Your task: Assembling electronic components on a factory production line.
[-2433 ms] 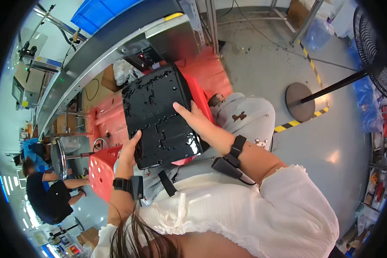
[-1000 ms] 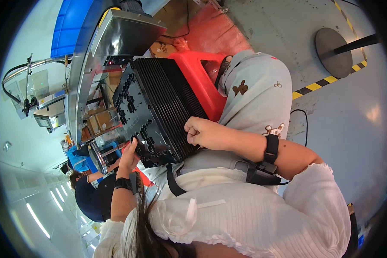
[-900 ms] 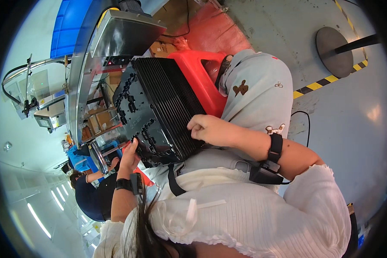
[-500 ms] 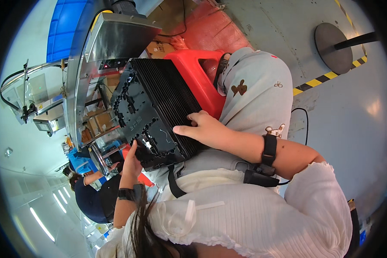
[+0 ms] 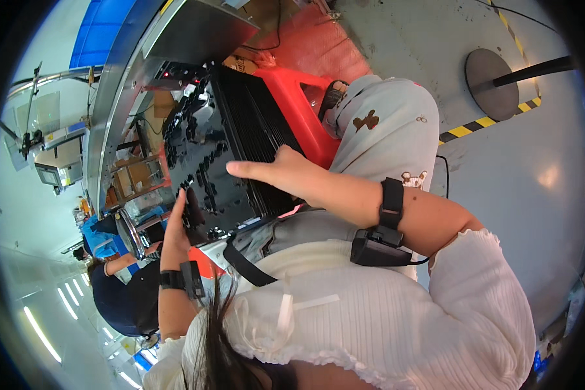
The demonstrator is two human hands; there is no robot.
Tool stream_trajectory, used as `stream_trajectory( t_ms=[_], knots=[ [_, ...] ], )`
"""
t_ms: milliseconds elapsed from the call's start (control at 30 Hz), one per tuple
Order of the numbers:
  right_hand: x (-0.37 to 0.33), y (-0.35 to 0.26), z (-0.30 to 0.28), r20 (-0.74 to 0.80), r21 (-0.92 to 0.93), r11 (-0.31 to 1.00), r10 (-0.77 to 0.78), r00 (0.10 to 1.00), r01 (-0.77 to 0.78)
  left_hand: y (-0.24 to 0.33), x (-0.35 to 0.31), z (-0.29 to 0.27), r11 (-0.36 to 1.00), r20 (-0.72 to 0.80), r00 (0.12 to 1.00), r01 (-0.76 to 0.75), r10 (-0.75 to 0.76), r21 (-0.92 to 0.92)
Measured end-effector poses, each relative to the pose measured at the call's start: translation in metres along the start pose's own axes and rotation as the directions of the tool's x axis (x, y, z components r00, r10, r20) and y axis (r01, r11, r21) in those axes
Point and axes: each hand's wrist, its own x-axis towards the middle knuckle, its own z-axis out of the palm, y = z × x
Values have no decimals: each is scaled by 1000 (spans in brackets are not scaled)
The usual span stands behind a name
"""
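A thick stack of thin black plastic trays point(image 5: 205, 153) with moulded or cut-out shapes rests tilted at my lap. Its ridged side point(image 5: 260, 117) shows many layers, some slightly fanned apart. My left hand point(image 5: 175, 224) holds the near left edge, thumb up along the corner, its other fingers hidden beneath or behind. On the opposite side my right hand point(image 5: 279, 172) presses against the ridged layers, its thumb stretched across the top face. The right fingers are mostly hidden by the hand itself.
A red plastic stool point(image 5: 289, 97) stands beside the stack, past my knee. Steel machine housing point(image 5: 198, 29) hangs close over the stack's far end. A black round stand base point(image 5: 491, 84) sits on the floor at right, by striped tape. Another person point(image 5: 127, 292) works at left.
The stack has shifted up and toward the steel housing, and its layers look more spread. My right thumb has moved further over the top face. The view has also shifted slightly.
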Motion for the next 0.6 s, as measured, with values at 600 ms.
stream_trajectory(
  t_ms=[600],
  knots=[
    [-33, -76, 40, 62, 24, 995, 100, 993, -101, 18, 34, -38, 913, 372, 915, 10, 157, -409]
  ],
)
